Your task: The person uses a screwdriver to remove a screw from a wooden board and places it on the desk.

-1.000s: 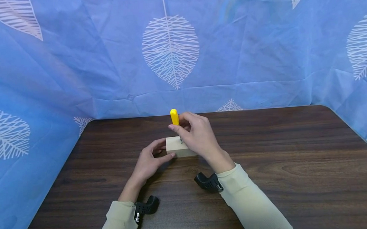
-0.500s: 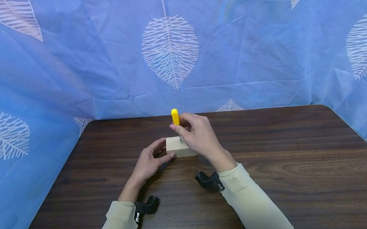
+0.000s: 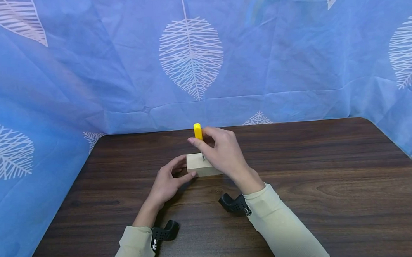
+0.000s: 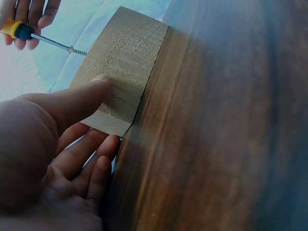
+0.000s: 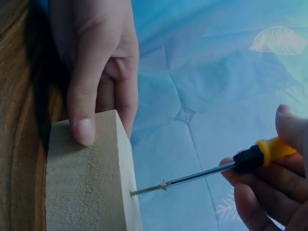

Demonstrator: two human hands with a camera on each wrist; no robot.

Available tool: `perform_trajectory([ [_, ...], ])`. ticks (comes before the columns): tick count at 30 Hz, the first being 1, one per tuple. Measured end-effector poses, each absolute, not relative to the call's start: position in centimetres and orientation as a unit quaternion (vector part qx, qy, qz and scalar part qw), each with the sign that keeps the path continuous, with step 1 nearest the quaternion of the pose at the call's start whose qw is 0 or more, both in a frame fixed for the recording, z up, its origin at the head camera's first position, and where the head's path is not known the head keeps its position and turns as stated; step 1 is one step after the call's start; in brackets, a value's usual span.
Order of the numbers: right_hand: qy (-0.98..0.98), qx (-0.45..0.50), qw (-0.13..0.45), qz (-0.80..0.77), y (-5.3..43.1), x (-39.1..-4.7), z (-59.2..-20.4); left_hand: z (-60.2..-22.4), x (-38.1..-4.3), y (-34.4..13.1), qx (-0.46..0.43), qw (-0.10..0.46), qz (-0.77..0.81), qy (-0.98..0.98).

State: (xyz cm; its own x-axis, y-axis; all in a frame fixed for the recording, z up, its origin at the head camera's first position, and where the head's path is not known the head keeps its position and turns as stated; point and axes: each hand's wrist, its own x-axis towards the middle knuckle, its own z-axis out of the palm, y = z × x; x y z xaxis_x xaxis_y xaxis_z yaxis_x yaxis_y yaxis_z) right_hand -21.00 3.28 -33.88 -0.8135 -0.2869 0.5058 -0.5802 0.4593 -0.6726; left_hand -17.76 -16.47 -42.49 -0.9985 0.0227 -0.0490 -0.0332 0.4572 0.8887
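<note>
A pale wooden block point(image 3: 198, 165) lies on the table; my left hand point(image 3: 166, 182) grips its left end, thumb on the near face and fingers behind. A screw point(image 5: 148, 189) stands in the block's top face, much of its thread showing. Above it, my right hand point(image 3: 225, 152) holds a screwdriver point(image 3: 197, 131) upright by its yellow handle, between thumb and fingers. In the right wrist view, the metal shaft point(image 5: 199, 175) meets the screw head in line. The left wrist view shows the screwdriver's black collar point(image 4: 23, 32) and the screw beyond the block point(image 4: 127, 53).
The dark wood-grain table point(image 3: 316, 157) extends around both hands. Behind it and at its left hangs a blue cloth point(image 3: 125, 63) with white leaf prints. Black wrist mounts point(image 3: 166, 230) sit on both forearms by the cream sleeves.
The screwdriver handle has shifted slightly to the right and stands a little more upright. The right thumb and fingers have changed position slightly on it. The left hand and block stay still.
</note>
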Motion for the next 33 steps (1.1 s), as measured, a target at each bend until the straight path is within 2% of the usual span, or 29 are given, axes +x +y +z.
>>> perform_trajectory([
  [20,-0.860,0.262,0.167,0.406,3.27,-20.66,-33.40,-42.47,-17.67,-16.57,0.000,0.024,0.523,0.852],
  [33,-0.865,0.245,0.098,0.426,3.84,-20.46,-32.90,-42.46,-17.66,-16.44,-0.005,0.025,0.517,0.855],
])
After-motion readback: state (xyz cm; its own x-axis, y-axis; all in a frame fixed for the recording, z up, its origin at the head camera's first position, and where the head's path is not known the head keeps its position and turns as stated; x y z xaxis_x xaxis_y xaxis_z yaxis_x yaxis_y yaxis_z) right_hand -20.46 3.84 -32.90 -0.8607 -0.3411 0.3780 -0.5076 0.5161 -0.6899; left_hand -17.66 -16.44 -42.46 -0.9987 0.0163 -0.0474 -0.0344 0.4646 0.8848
